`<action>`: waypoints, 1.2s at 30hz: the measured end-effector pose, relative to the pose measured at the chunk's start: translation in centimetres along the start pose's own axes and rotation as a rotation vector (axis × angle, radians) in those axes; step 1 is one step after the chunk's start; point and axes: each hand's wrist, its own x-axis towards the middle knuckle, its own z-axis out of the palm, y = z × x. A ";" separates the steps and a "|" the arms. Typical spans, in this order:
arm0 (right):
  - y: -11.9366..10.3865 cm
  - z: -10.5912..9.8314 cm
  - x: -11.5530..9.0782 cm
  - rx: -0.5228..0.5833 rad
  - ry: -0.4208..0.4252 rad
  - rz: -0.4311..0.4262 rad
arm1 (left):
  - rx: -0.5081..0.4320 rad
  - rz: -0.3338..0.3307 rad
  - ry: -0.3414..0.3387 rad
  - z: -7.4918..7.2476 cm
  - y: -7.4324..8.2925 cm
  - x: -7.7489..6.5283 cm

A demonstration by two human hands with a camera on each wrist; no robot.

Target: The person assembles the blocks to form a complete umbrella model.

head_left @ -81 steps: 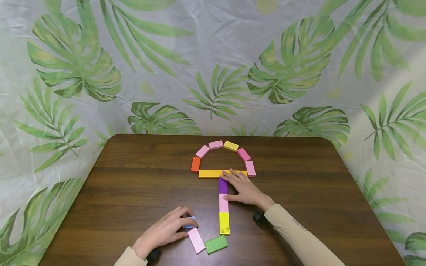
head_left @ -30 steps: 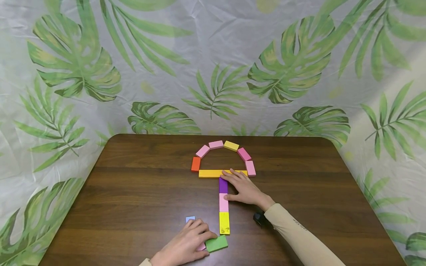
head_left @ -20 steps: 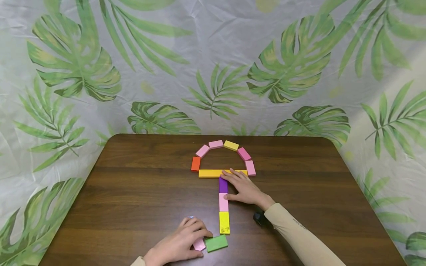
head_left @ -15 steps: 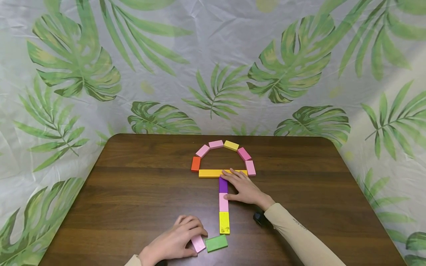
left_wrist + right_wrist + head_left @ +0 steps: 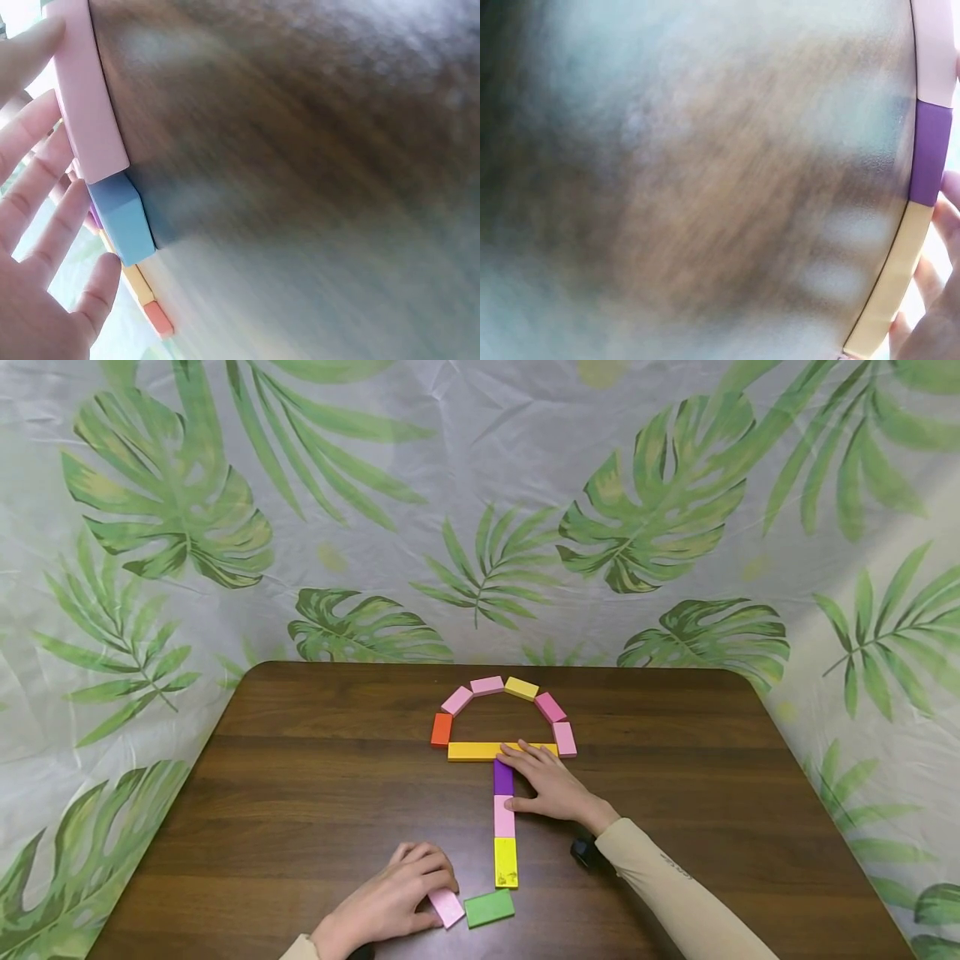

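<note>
My left hand (image 5: 397, 889) holds a pink block (image 5: 447, 907) between thumb and index finger at the near end of the layout. Beyond that block's end lies a blue block (image 5: 124, 221), which the left wrist view shows beside my other fingers; the hand hides it from the head view. A green block (image 5: 490, 909) lies just right of the pink one. My right hand (image 5: 555, 789) rests with extended fingers on a long orange block (image 5: 472, 752) and a purple block (image 5: 503, 777). Its thumb touches the edge of a second pink block (image 5: 502, 822) in the upright row.
A yellow block (image 5: 506, 860) forms the near end of the row. Above the orange block, an arch runs from a red-orange block (image 5: 441, 730) through several pink and yellow ones to a pink block (image 5: 564, 739). All lie on a dark wooden table (image 5: 300, 777) before a leaf-patterned cloth.
My left hand moved from the blue block right to the pink and green blocks, then back left a little. The green block sits slightly farther right. My right hand stays put.
</note>
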 end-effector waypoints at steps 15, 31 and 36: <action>-0.1 -0.2 -0.1 0.012 0.011 -0.029 | -0.089 -0.101 0.092 -1.2 -1.8 -0.9; 0.0 -0.1 -0.1 0.005 0.003 -0.014 | -0.122 -0.129 0.084 -1.3 -2.2 -1.3; 0.0 -0.2 -0.1 -0.015 -0.009 -0.012 | -0.129 -0.175 0.093 -1.9 -2.6 -1.1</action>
